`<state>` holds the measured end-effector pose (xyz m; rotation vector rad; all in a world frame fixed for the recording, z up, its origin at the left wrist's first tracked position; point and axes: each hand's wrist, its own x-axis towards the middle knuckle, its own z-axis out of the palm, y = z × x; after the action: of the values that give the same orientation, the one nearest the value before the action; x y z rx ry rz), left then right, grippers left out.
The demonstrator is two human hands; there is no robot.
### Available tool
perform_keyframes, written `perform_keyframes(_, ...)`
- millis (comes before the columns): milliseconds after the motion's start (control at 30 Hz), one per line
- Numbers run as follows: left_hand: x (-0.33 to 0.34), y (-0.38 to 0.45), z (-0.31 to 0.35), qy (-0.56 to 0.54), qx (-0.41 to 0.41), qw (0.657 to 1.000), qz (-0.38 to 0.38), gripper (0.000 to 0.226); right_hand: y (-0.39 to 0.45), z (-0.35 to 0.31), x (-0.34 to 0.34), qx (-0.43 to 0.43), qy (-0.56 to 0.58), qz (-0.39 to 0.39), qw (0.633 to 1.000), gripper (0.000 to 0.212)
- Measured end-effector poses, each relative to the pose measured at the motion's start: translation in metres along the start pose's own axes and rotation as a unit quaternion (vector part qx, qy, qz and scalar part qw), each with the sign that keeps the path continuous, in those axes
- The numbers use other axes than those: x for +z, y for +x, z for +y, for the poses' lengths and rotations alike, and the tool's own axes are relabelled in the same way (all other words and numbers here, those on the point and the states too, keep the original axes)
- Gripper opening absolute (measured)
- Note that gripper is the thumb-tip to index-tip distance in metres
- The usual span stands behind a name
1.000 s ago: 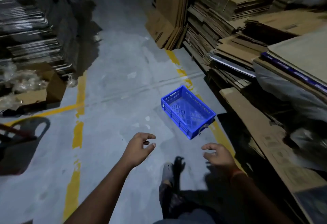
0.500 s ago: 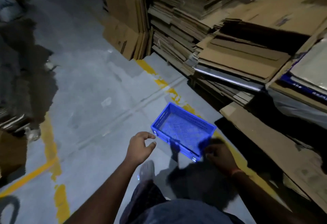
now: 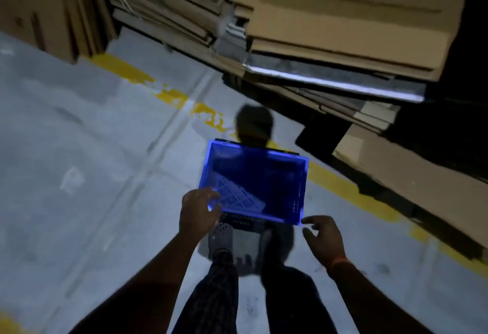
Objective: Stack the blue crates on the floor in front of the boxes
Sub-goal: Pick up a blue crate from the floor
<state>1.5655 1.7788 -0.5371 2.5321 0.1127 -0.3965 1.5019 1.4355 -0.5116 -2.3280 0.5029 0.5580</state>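
A dim warehouse aisle with a grey concrete floor (image 3: 79,154) crossed by a worn yellow painted line (image 3: 169,94). Stacks of flattened cardboard (image 3: 343,25) fill the far side, partly in deep shadow.

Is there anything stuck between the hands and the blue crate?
Nothing visible is in the way. The left hand is already at the near left corner of the blue crate. The right hand is just beside the near right corner, fingers spread, with only bare floor around.
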Motion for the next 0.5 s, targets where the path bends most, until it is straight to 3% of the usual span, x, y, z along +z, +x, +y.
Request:
perform_keyframes(300, 0.153, 0.125, -0.106, 0.046, -0.102, 0.993, -0.035, 0.055, 0.177, 0.071, 0.122, 0.110, -0.021, -0.014, 0.994, 0.029)
perform_keyframes(500, 0.221, 0.191, -0.156, 0.048, -0.137, 0.989, -0.028, 0.042, 0.252, 0.133, 0.158, 0.156, -0.003, 0.043, 0.987, 0.041)
